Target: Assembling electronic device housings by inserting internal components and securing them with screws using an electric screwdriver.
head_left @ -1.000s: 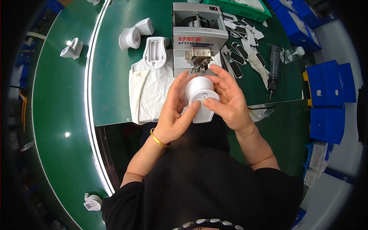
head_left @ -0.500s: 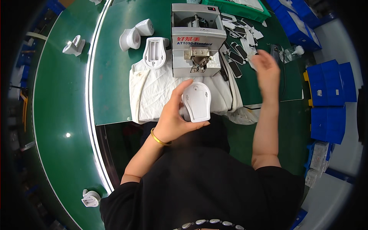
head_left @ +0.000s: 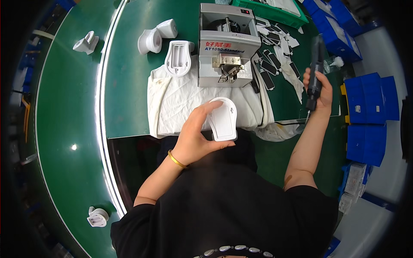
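Note:
My left hand [head_left: 196, 133] grips a white plastic housing [head_left: 223, 120] by its edges, its recessed flat face turned up, in front of the cloth's near edge. Off to the right, my right hand [head_left: 320, 92] is wrapped around a dark electric screwdriver [head_left: 317, 69] whose thin bit points down. Beyond the left hand stands a grey metal machine [head_left: 228, 47] with a metal feed piece on its front. Beside it lies a similar white housing [head_left: 179, 59] with its slotted compartment facing up.
A white cloth [head_left: 172, 103] covers the table's near part. More white housings [head_left: 149, 41] stand at the back left, others on the green conveyor [head_left: 73, 112]. Dark-and-white flat pieces [head_left: 269, 66] are heaped right of the machine, before a green crate [head_left: 279, 13]. Blue bins [head_left: 365, 103] line the right.
My right hand has taken hold of the screwdriver and moved right and slightly nearer. The left hand still holds the white housing, now a little lower and tilted differently.

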{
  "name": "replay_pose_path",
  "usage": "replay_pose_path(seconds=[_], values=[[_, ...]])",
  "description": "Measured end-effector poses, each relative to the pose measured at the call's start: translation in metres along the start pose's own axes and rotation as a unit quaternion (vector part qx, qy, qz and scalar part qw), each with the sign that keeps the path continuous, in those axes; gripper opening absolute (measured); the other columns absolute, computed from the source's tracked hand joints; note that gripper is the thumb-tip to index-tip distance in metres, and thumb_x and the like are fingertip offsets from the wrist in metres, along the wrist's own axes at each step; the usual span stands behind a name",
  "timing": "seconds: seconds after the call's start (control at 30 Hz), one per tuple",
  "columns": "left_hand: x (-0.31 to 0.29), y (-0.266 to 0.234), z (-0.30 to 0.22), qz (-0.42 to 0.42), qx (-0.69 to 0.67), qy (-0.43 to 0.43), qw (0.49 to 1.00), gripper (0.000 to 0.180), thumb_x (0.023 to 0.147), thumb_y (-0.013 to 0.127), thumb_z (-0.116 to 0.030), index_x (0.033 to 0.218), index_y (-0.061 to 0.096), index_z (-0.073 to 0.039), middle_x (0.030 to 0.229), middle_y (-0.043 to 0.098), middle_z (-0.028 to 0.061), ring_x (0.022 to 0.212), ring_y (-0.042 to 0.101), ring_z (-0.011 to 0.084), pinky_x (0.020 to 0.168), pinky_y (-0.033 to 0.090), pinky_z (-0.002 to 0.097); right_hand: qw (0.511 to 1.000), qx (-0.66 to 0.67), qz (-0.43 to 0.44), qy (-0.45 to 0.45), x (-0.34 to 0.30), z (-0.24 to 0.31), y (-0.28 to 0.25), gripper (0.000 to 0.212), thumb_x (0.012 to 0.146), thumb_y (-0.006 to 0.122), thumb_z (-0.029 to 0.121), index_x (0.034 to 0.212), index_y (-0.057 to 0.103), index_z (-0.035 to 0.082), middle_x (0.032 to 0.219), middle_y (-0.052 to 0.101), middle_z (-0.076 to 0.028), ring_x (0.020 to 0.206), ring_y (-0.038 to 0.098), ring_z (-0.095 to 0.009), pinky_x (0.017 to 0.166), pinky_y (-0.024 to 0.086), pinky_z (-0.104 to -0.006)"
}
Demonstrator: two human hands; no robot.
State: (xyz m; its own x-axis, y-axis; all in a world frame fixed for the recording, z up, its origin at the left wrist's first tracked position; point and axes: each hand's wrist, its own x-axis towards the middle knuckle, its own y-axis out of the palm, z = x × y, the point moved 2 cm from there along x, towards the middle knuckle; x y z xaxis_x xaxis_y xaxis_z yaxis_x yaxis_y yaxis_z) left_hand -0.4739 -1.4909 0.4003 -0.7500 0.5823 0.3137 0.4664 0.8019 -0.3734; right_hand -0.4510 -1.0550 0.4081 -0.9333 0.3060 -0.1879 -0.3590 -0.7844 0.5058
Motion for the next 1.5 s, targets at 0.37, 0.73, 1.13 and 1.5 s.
replay_pose_path(seconds=[0.37,0.73,1.13,1.5], values=[[-0.008,0.017,0.014,0.021,0.117,0.068,0.991,0.081,0.059,0.089,-0.02,0.133,0.057,-0.013,0.135,0.049,0.0201,0.123,0.049,0.0393,0.102,0.042,0.0422,0.891,-0.117,0.244,-0.364,-0.021,-0.014,0.237,0.062,0.085,0.056,-0.009,0.139,0.034,0.01,0.113,0.057,-0.014,0.1,0.061,-0.026,0.094,0.048,-0.0458],[-0.014,0.018,0.016,0.002,0.138,0.101,0.985,0.082,0.061,0.084,-0.013,0.136,0.053,-0.017,0.135,0.046,0.0192,0.121,0.048,0.0395,0.1,0.043,0.0454,0.797,-0.377,0.139,-0.451,-0.021,-0.024,0.278,0.04,0.076,0.076,-0.003,0.109,0.054,0.002,0.087,0.062,-0.004,0.08,0.063,-0.012,0.076,0.052,-0.0274],[-0.015,0.019,0.021,-0.006,0.099,0.084,0.991,0.081,0.06,0.084,-0.011,0.136,0.055,-0.018,0.136,0.046,0.019,0.12,0.049,0.0385,0.098,0.045,0.0433,0.878,-0.257,0.128,-0.383,-0.017,-0.031,0.298,0.04,0.081,0.059,-0.006,0.119,0.048,-0.004,0.081,0.059,-0.012,0.073,0.062,-0.02,0.073,0.053,-0.0416],[-0.013,0.02,0.02,-0.005,0.088,0.079,0.993,0.079,0.06,0.084,-0.012,0.134,0.057,-0.02,0.135,0.047,0.0182,0.12,0.05,0.0374,0.098,0.045,0.0427,0.929,-0.097,0.248,-0.256,-0.003,-0.04,0.295,0.049,0.077,0.061,-0.006,0.122,0.04,-0.002,0.07,0.056,-0.011,0.056,0.058,-0.021,0.057,0.051,-0.0347]])
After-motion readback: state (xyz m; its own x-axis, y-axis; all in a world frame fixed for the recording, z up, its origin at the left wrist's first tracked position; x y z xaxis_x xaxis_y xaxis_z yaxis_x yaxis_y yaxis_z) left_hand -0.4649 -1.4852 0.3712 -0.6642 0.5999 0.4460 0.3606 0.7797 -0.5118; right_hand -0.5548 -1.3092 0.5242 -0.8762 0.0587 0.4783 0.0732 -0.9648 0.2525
